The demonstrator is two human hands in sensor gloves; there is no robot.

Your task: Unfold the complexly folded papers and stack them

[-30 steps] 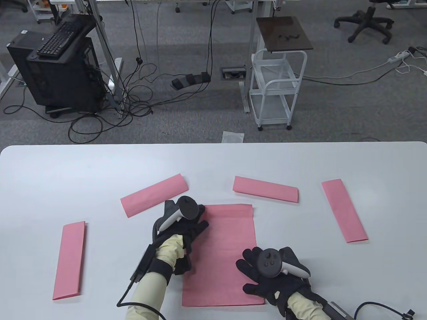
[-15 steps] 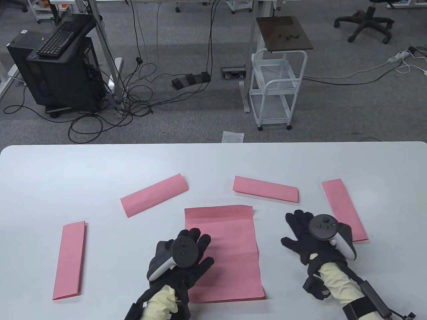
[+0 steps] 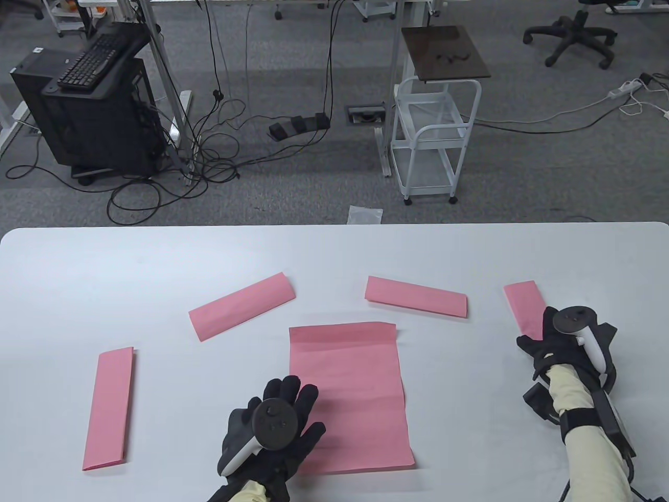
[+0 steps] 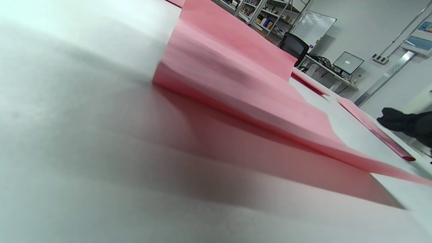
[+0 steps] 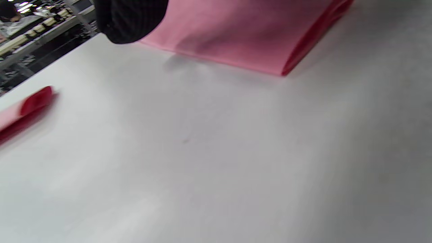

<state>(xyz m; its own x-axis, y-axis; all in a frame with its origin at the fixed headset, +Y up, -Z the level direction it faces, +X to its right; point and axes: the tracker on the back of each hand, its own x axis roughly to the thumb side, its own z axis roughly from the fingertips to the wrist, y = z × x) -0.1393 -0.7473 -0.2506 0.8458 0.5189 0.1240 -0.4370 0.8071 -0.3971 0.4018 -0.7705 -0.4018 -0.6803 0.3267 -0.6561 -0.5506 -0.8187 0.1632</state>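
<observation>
An unfolded pink sheet (image 3: pixel 350 397) lies flat at the table's middle front; it also shows in the left wrist view (image 4: pixel 243 84). My left hand (image 3: pixel 285 413) rests flat with fingers spread on its near left part. My right hand (image 3: pixel 549 334) is over the near half of the far-right folded pink paper (image 3: pixel 522 303) and hides that half. In the right wrist view a gloved fingertip (image 5: pixel 131 20) touches that folded paper (image 5: pixel 243 37), which lies flat on the table. Whether the hand grips it is hidden.
Three more folded pink papers lie on the white table (image 3: pixel 157 261): one at the left (image 3: pixel 108 408), one slanted at centre left (image 3: pixel 243 306), one at centre right (image 3: pixel 415 295). The table's far edge borders a floor with a white cart (image 3: pixel 434 136).
My right hand left the sheet's near right corner and moved right and away onto the far-right folded paper. My left hand slid back along the sheet toward the near edge.
</observation>
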